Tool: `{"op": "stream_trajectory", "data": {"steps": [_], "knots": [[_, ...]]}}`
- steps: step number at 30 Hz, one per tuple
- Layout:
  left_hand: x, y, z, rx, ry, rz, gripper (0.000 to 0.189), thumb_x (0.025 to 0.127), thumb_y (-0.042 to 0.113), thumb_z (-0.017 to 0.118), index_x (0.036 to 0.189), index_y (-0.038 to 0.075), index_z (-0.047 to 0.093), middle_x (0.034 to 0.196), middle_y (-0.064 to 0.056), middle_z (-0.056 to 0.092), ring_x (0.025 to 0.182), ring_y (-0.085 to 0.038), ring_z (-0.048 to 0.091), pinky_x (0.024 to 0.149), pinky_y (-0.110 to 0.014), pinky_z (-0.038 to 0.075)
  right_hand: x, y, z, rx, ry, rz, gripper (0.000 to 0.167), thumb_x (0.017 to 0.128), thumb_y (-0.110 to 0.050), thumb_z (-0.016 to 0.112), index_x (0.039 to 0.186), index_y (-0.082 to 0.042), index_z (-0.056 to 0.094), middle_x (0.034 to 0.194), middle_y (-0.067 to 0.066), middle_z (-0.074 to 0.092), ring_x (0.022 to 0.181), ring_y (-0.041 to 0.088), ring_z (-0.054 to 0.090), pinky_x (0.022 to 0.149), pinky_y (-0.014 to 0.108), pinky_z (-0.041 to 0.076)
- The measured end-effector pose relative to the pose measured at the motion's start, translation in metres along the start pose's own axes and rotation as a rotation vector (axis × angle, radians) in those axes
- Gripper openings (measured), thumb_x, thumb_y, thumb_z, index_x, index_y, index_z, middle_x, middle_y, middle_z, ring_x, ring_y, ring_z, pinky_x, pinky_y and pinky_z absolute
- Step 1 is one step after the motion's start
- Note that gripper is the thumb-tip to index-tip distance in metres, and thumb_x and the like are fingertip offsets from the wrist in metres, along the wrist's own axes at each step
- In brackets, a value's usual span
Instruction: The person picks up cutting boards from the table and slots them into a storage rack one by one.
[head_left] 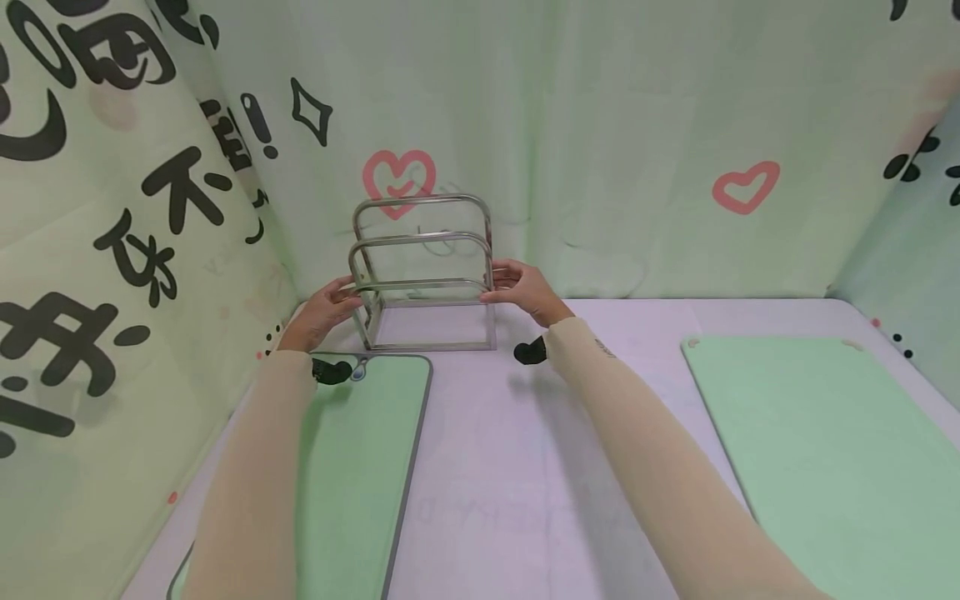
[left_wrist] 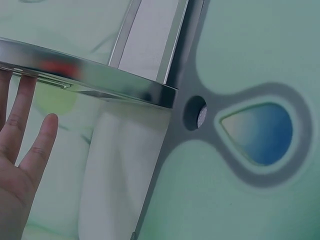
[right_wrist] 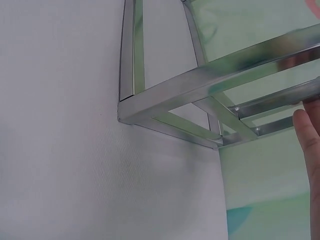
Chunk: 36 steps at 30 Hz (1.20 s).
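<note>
A shiny metal rack with several rounded hoops stands at the back of the table, near the curtain. My left hand holds its left side, fingers at the upright. In the left wrist view the fingers reach up to the metal bar, their tips partly hidden by it. On the opposite side, my right hand grips the right upright. The right wrist view shows the rack's lower corner and, at the edge, part of the thumb and fingers against a bar.
A green board with a grey rim lies under my left forearm; its drop-shaped hole is close to the rack. Another green board lies on the right. Pale printed curtains enclose the lilac table.
</note>
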<state>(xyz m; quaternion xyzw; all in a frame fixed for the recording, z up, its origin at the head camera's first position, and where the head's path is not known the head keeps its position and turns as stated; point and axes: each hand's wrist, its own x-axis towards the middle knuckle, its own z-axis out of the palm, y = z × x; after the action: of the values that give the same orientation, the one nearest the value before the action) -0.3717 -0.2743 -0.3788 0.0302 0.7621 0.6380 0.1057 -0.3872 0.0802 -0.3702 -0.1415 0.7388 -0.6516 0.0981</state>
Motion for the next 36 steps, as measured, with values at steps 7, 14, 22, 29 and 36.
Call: {"op": "stream_trajectory", "data": {"steps": [7, 14, 22, 29, 36], "knots": [[0.003, -0.002, 0.004, 0.005, -0.006, 0.021, 0.065, 0.095, 0.012, 0.053, 0.149, 0.005, 0.018, 0.153, -0.022, 0.023, 0.138, -0.033, 0.029, 0.117, -0.044, 0.022, -0.001, 0.001, -0.005, -0.009, -0.009, -0.016, 0.066, 0.078, 0.003, 0.071, 0.137, 0.001, 0.042, 0.133, 0.024, 0.050, 0.115, 0.022, 0.054, 0.101, 0.032, 0.043], [0.005, -0.003, 0.009, 0.017, -0.001, 0.029, 0.063, 0.096, 0.012, 0.053, 0.149, 0.005, 0.020, 0.152, -0.022, 0.026, 0.136, -0.031, 0.032, 0.116, -0.044, 0.024, -0.004, 0.001, -0.011, -0.024, -0.013, -0.001, 0.065, 0.079, 0.001, 0.070, 0.137, -0.002, 0.042, 0.134, 0.021, 0.050, 0.124, 0.028, 0.049, 0.106, 0.039, 0.039], [0.005, -0.004, 0.018, 0.021, 0.015, 0.034, 0.060, 0.096, 0.012, 0.053, 0.148, 0.005, 0.023, 0.150, -0.022, 0.028, 0.133, -0.030, 0.034, 0.116, -0.045, 0.023, -0.005, 0.005, -0.021, -0.041, -0.024, 0.003, 0.066, 0.079, -0.003, 0.072, 0.138, -0.003, 0.042, 0.136, 0.019, 0.049, 0.124, 0.025, 0.049, 0.107, 0.039, 0.038], [0.005, -0.001, 0.022, -0.038, -0.015, 0.014, 0.060, 0.095, 0.007, 0.052, 0.147, 0.003, 0.022, 0.151, -0.020, 0.025, 0.119, -0.016, 0.044, 0.117, -0.042, 0.022, -0.010, 0.006, -0.027, -0.034, -0.038, 0.005, 0.064, 0.080, -0.002, 0.071, 0.136, -0.002, 0.042, 0.137, 0.019, 0.048, 0.126, 0.027, 0.047, 0.109, 0.041, 0.036], [0.007, -0.001, 0.028, 0.007, -0.015, 0.036, 0.059, 0.094, 0.008, 0.055, 0.145, 0.003, 0.026, 0.148, -0.020, 0.030, 0.128, -0.023, 0.039, 0.116, -0.043, 0.024, -0.013, 0.004, -0.032, -0.052, -0.037, 0.002, 0.062, 0.081, -0.002, 0.070, 0.136, -0.001, 0.042, 0.136, 0.019, 0.048, 0.124, 0.025, 0.049, 0.109, 0.040, 0.037]]}}
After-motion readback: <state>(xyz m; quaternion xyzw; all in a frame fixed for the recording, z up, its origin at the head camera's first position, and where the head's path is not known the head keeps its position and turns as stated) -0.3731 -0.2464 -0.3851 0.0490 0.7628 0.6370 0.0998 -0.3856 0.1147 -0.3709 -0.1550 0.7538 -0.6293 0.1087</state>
